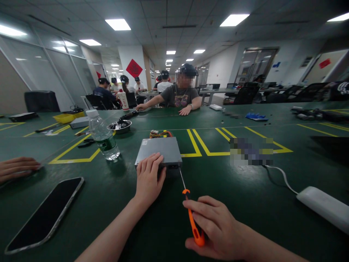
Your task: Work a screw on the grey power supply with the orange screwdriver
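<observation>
A grey metal computer power supply (160, 148) lies on the green table in front of me, its bundle of coloured wires (161, 134) at the far side. My left hand (149, 174) grips its near left part, fingers over the top and thumb at the near face. In my right hand (211, 225) is a screwdriver (194, 227) with an orange and black handle. Its thin shaft points up and away from me, and the tip meets the near face by the right corner, beside the black socket. Whether a screw sits under the tip is too small to tell.
Left of the power supply stands a water bottle (103, 136), with a metal bowl (120, 126) behind. A phone (45, 214) lies near left, beside another person's hand (17, 168). On the right is a white power strip (324, 205) with its cable. A person (181, 92) sits opposite.
</observation>
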`<state>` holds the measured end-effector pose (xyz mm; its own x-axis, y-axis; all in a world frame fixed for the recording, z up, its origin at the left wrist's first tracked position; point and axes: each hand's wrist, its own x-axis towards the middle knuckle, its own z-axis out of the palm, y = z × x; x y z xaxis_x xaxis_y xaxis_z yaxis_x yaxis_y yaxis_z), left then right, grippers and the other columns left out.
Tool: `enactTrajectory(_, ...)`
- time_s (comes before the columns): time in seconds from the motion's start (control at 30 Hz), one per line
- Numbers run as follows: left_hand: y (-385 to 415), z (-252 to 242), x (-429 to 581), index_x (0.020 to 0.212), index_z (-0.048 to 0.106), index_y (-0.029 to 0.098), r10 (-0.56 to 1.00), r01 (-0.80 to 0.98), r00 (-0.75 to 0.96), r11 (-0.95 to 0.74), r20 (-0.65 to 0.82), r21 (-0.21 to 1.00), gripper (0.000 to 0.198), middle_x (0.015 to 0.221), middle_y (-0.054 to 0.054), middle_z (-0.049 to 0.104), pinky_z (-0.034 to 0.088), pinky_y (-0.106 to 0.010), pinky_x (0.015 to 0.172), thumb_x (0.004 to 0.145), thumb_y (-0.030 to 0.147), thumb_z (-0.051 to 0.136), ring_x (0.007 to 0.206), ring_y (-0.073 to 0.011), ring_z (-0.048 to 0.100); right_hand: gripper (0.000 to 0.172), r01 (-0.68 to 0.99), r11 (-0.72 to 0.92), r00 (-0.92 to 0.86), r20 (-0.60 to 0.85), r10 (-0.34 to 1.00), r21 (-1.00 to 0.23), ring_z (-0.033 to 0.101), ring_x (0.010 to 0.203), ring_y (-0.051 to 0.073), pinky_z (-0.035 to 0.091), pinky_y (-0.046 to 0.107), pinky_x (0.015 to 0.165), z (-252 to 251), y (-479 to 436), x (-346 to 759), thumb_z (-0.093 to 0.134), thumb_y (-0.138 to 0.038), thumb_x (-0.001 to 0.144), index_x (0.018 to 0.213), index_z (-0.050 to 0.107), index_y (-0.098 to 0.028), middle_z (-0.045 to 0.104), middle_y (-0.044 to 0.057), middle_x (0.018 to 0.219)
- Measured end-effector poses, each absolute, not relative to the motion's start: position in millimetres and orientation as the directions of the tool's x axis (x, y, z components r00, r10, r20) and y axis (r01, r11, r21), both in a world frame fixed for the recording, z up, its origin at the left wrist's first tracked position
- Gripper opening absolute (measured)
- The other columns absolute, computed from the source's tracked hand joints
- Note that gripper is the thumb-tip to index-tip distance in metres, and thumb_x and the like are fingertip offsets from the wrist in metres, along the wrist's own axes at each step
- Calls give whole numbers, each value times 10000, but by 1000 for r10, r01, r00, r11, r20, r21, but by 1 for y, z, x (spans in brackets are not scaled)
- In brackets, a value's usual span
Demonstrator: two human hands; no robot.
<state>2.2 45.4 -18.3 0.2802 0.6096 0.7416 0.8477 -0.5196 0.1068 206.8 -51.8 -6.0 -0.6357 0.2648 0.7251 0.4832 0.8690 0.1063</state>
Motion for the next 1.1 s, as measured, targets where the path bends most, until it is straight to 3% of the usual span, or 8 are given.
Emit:
enactTrajectory(0.17,45,-18,3,1157,480,208,614,849,285,-518,736,103,316,1224,-85,549,328,-420,939,842,230,485,1147,-242,464,386,477,877,-646,702,300,64,624,921,196,492,326,777,-3,-52,210,416,-447,914,1062,466,-94,638,178,1008)
enactTrajectory(0.27,45,-17,3,1156,482,206,613,852,280,-514,739,103,315,1221,-84,550,327,-417,939,842,229,485,1145,-242,463,329,450,888,-711,640,291,97,621,937,214,500,357,744,2,-53,209,332,-357,941,1127,476,-127,621,181,1053)
enactTrajectory(0.47,45,-17,2,1155,486,205,615,851,279,-514,737,107,313,1221,-85,553,325,-416,942,843,235,485,1151,-242,462,282,460,879,-675,692,255,125,635,874,206,502,344,735,-2,-53,210,423,-346,923,1035,479,-93,638,194,989)
enactTrajectory(0.63,45,-19,2,1161,485,209,623,850,277,-513,732,115,324,1227,-85,550,325,-419,943,838,234,492,1154,-245,464,335,465,884,-656,690,305,53,619,916,189,503,322,766,-4,-53,212,397,-384,927,1093,437,-96,620,194,1047)
enactTrajectory(0.73,45,-19,2,1158,484,214,619,849,276,-516,735,115,316,1226,-83,551,320,-425,946,842,236,485,1156,-248,462,316,448,890,-703,648,293,84,612,950,206,506,338,762,1,-54,210,361,-339,931,1131,464,-118,610,185,1073)
enactTrajectory(0.9,46,-18,2,1156,480,216,609,847,281,-520,742,107,315,1220,-85,552,326,-422,938,842,231,483,1153,-244,462,225,449,885,-686,682,253,124,638,834,180,501,315,746,1,-55,209,446,-309,908,1002,517,-117,633,181,1018)
enactTrajectory(1.1,46,-18,2,1156,482,208,610,847,285,-521,739,103,317,1217,-90,553,328,-419,935,840,230,484,1150,-243,463,290,459,884,-667,691,278,87,630,894,180,500,315,759,2,-54,209,378,-356,937,1052,478,-109,651,165,983)
